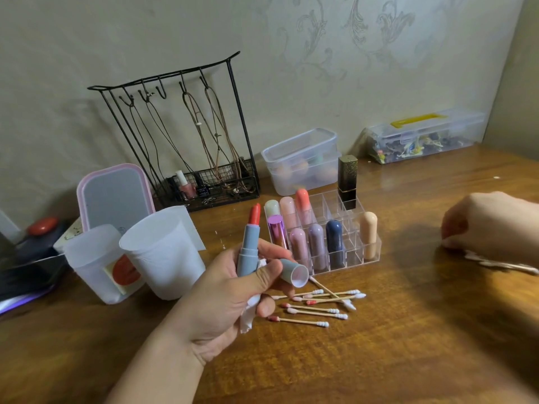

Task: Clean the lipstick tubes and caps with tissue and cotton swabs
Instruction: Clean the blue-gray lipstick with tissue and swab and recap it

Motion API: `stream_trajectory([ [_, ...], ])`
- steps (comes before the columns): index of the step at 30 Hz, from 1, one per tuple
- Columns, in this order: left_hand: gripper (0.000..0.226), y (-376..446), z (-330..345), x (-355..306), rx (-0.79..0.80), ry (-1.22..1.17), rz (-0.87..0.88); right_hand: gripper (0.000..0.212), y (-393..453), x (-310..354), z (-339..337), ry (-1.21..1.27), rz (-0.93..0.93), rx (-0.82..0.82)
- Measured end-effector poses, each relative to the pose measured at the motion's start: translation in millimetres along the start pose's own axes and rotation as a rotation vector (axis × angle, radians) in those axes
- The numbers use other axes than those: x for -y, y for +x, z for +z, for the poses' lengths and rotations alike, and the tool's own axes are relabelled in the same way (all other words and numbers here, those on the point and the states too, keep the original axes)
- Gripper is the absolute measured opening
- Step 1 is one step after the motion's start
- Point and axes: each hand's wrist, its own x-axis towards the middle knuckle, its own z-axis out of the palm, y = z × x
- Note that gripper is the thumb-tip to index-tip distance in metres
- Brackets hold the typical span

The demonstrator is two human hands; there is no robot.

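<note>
Lipstick [249, 243] grey-cased, orange-red tip, gripped upright with cap [294, 271], tissue [249, 312] in left fingers [269, 275]

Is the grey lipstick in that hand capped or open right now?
Open. The grey lipstick shows its red stick bare, and its cap lies separately in the same left hand.

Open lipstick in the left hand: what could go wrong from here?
1. The left hand grips the open lipstick, its cap and a tissue together; the cap may slip.
2. The exposed red tip could smear fingers.
3. The right hand is blurred beside clean swabs; a fumble is possible.
</note>
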Motion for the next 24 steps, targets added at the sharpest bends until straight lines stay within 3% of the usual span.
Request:
stream_trajectory([
  [5, 0.020, -0.4, -0.2, -0.4, -0.012, -0.049, -0.019, 0.019, -4.5, -0.4, -4.8, 0.015, -0.033, 0.032],
  [9, 0.021, -0.2, 0.6, -2.3, -0.017, -0.063, -0.026, 0.023, 0.4, -19.0, -10.8, 0.074, 0.038, -0.040],
  [11, 0.024, 0.3, 0.5, -1.5, -0.016, -0.059, -0.026, 0.033, 3.2, -25.0, -7.8, 0.069, 0.069, -0.026],
  [24, 0.022, -0.6, 4.1, 0.9, -0.018, -0.021, -0.057, 0.018, 2.1, -12.8, -1.0, 0.035, 0.059, 0.009],
])
